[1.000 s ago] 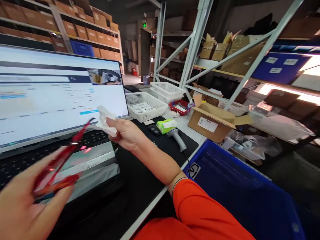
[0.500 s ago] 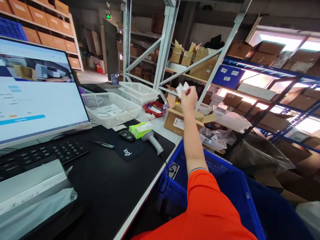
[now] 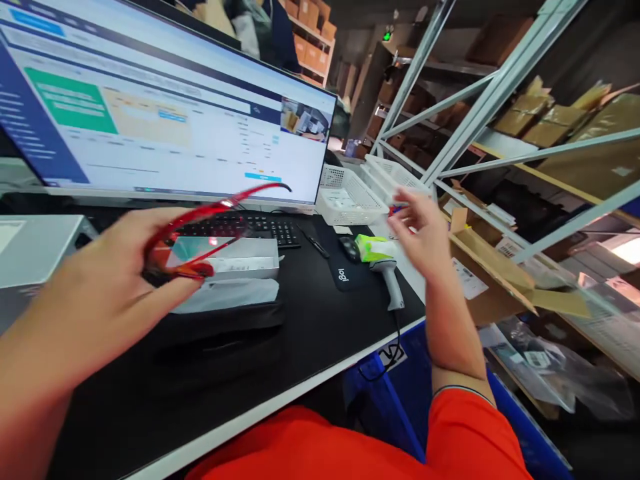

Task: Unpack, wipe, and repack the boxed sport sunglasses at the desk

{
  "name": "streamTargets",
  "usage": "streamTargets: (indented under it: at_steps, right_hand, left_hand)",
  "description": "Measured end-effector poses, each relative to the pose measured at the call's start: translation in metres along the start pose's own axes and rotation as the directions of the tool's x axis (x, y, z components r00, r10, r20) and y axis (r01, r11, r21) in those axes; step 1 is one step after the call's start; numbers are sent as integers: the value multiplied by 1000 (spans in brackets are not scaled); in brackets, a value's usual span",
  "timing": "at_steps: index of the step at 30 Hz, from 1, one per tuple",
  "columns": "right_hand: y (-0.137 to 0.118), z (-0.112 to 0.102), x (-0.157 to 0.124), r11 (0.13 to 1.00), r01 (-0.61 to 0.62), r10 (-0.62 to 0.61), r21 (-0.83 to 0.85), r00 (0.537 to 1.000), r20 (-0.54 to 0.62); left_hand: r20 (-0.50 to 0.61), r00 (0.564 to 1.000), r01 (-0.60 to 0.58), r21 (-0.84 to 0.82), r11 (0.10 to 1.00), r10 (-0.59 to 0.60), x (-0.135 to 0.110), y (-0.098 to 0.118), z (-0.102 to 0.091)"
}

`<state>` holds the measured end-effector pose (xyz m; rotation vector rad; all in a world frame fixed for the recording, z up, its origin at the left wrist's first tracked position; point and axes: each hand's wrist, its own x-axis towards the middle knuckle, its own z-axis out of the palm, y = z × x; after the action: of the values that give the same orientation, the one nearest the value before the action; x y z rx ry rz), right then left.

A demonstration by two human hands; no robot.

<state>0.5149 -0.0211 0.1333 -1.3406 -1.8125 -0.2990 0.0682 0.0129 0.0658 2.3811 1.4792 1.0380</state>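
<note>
My left hand (image 3: 107, 283) is closed around red-framed glasses (image 3: 213, 212), one temple arm pointing to the right. Below the glasses lie an open white box (image 3: 245, 257), a pale pouch (image 3: 235, 293) and a black case (image 3: 250, 320) on the dark desk mat. My right hand (image 3: 425, 230) is raised over the desk's right side, slightly blurred, with its fingers apart and nothing visible in them. Close to it are a green tissue pack (image 3: 369, 248) and a grey handheld scanner (image 3: 393, 283).
A monitor (image 3: 210, 153) and keyboard (image 3: 277, 233) stand at the back. White perforated baskets (image 3: 350, 212) sit beyond the mouse (image 3: 350, 249). At right, an open cardboard box (image 3: 493, 267) stands near metal racking (image 3: 480, 100). Blue crates (image 3: 390, 400) are below the desk edge.
My view has swung left, bringing my left hand and the glasses into sight. My right arm has drawn back from the cardboard box; the white tissue it held no longer shows.
</note>
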Motion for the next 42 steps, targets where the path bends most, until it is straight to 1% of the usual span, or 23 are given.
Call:
streamTargets:
  at_steps: [1, 3, 5, 6, 9, 12, 13, 15, 16, 18, 20, 21, 22, 23, 24, 25, 26, 27, 28, 30, 32, 37, 42]
  right_hand:
    - [-27, 22, 1, 991, 129, -131, 31, 988, 75]
    - [-75, 58, 4, 942, 321, -335, 102, 920, 201]
    - [-107, 80, 10, 898, 412, -440, 157, 855, 275]
    - [-117, 87, 14, 886, 432, -463, 168, 840, 283]
    - [-130, 96, 25, 869, 468, -495, 163, 828, 262]
    - [-129, 102, 28, 846, 524, -525, 93, 794, 307]
    - [-127, 104, 28, 841, 539, -525, 58, 785, 329]
    - [-121, 109, 27, 841, 540, -509, 6, 788, 347]
    - [-117, 111, 27, 853, 522, -492, -2, 805, 331]
    - [-106, 114, 28, 897, 442, -433, 23, 867, 246]
    - [-93, 113, 28, 950, 298, -308, 92, 942, 133]
    - [-86, 112, 28, 968, 203, -215, 146, 974, 77]
    - [-81, 111, 28, 972, 99, -108, 214, 994, 31]
    - [-76, 111, 27, 956, -6, 7, 293, 1000, -3]
    - [-72, 111, 25, 921, -101, 119, 376, 993, -26]
    - [-69, 112, 23, 871, -175, 216, 460, 976, -38]
    - [-67, 113, 21, 815, -223, 287, 534, 957, -38]
    - [-66, 116, 19, 766, -250, 330, 592, 943, -28]
    - [-65, 119, 16, 730, -263, 349, 631, 937, -14]
    - [-64, 124, 10, 702, -271, 344, 658, 939, 19]
    - [-62, 128, 5, 700, -287, 336, 654, 940, 52]
    - [-54, 128, 2, 667, -336, 358, 665, 927, 110]
    - [-58, 124, 4, 676, -343, 363, 652, 925, 110]
  left_hand:
    - [11, 999, -45, -62, 997, 46, 1, 4, -1]
    - [22, 990, -133, -152, 979, 138, 3, 7, -4]
    - [32, 982, -178, -167, 970, 185, 4, 5, -6]
    - [40, 980, -188, -168, 968, 197, 3, 3, -6]
    - [73, 972, -207, -180, 962, 223, 4, -2, -7]
    - [124, 953, -256, -167, 952, 278, 7, -4, -2]
    - [124, 948, -275, -151, 949, 294, 9, -4, 1]
    - [54, 950, -302, -103, 948, 309, 11, -3, 6]
    - [-2, 950, -313, -71, 947, 313, 11, -1, 8]
    - [-134, 947, -293, 0, 956, 291, 11, 2, 9]
    - [-236, 952, -186, 59, 981, 195, 10, 6, 9]
    - [-243, 962, -106, 81, 991, 123, 11, 8, 9]
    - [-196, 980, -24, 112, 993, 46, 11, 9, 11]
    - [-94, 995, 37, 157, 987, -22, 12, 10, 15]
    - [46, 996, 64, 214, 975, -76, 14, 10, 22]
    - [190, 975, 62, 267, 962, -115, 16, 10, 30]
    - [310, 940, 44, 308, 950, -144, 18, 10, 40]
    - [389, 906, 27, 338, 941, -166, 20, 9, 50]
    - [432, 883, 17, 362, 932, -185, 21, 9, 59]
    - [450, 865, 20, 409, 912, -221, 23, 7, 74]
    - [451, 857, 27, 447, 894, -251, 24, 4, 79]
    - [487, 831, 20, 458, 888, -270, 29, 1, 77]
    - [490, 824, 33, 458, 889, -284, 37, 4, 82]
